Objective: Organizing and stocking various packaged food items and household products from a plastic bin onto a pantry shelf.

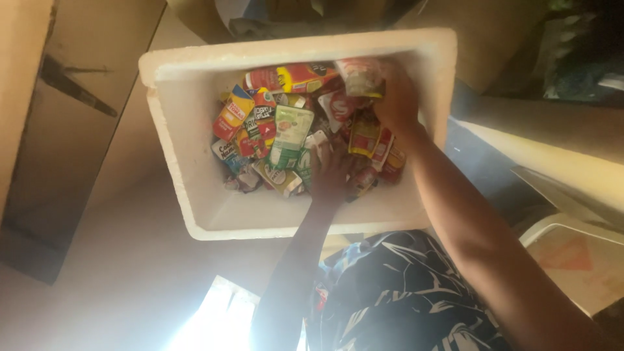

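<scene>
Cluttered floor, cardboard around; foam box [195, 195] full of sachets [286, 136]. Left hand [330, 174] lies spread on the pile; right hand [396, 97] grips one sachet [359, 77], lifted clear.

Colourful sachets [292, 133] in white foam box [188, 149]

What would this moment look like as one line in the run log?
left hand: resting on sachets | right hand: gripping a packet | container: white foam box

We look steeply down from the head camera, close above the white rectangular foam box [195, 188] (its rim nearly fills our single view).
</scene>
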